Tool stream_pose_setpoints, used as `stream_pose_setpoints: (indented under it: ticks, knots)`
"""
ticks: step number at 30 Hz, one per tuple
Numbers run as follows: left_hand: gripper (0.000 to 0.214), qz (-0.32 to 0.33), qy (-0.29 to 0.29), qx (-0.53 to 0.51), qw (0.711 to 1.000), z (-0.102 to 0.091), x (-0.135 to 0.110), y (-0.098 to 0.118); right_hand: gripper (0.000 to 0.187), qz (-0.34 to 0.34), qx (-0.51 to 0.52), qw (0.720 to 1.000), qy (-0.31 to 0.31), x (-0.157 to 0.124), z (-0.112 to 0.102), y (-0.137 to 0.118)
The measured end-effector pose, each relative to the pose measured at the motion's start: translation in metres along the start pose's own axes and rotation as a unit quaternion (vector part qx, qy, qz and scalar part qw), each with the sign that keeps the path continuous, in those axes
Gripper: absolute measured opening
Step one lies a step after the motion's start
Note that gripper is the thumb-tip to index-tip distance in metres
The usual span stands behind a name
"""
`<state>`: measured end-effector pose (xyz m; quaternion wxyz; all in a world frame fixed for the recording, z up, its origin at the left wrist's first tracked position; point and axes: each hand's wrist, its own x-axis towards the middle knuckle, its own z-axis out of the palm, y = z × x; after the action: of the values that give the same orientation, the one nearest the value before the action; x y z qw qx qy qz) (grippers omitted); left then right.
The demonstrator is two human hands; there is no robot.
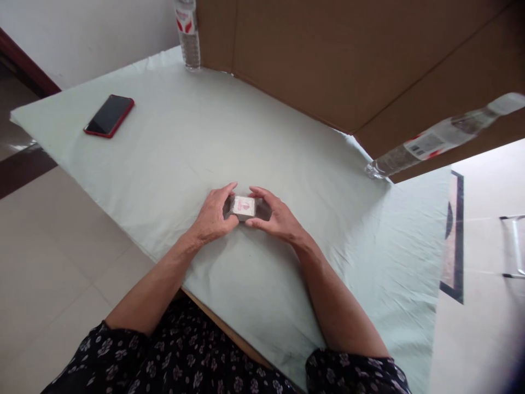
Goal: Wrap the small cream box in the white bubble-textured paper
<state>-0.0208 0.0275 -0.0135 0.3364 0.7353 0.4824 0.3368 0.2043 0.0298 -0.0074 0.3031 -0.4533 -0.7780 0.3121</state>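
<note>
A small white box (243, 206) with red print on its top rests on the pale green tablecloth, and its edges look shiny, like clear wrap. From the left, my left hand (215, 213) curves around it, the thumb at its near left corner and the fingers at its far left. On the other side my right hand (276, 214) grips the near and far edges the same way, with a gap between palm and box. The fingertips behind the box are partly hidden.
A phone in a red case (109, 116) lies at the far left of the tablecloth (287, 153). A brown cardboard panel (311, 60) stands at the back. Beside it are an upright water bottle (190, 38) and another bottle (435, 139) at the right.
</note>
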Motion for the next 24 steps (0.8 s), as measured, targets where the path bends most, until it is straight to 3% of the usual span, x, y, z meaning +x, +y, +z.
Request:
stream_pose_setpoints:
  ticks: [4, 7, 18, 24]
  knots:
    - [0.083, 0.005, -0.021, -0.004, 1.000, -0.001, -0.001, 0.001, 0.042, -0.028, -0.037, 0.998, 0.050, -0.001, -0.010, -0.010]
    - [0.083, 0.007, -0.027, 0.009, 1.000, 0.000, -0.001, 0.001, 0.029, -0.052, -0.072, 0.994, 0.065, -0.001, -0.008, -0.015]
    - [0.079, 0.010, -0.020, 0.035, 0.999, 0.003, 0.000, 0.004, 0.018, -0.106, -0.191, 0.974, 0.065, 0.011, -0.003, -0.017]
    - [0.079, 0.003, -0.014, 0.040, 0.999, 0.003, 0.000, 0.004, 0.023, -0.131, -0.210, 0.965, 0.089, 0.015, 0.005, -0.019]
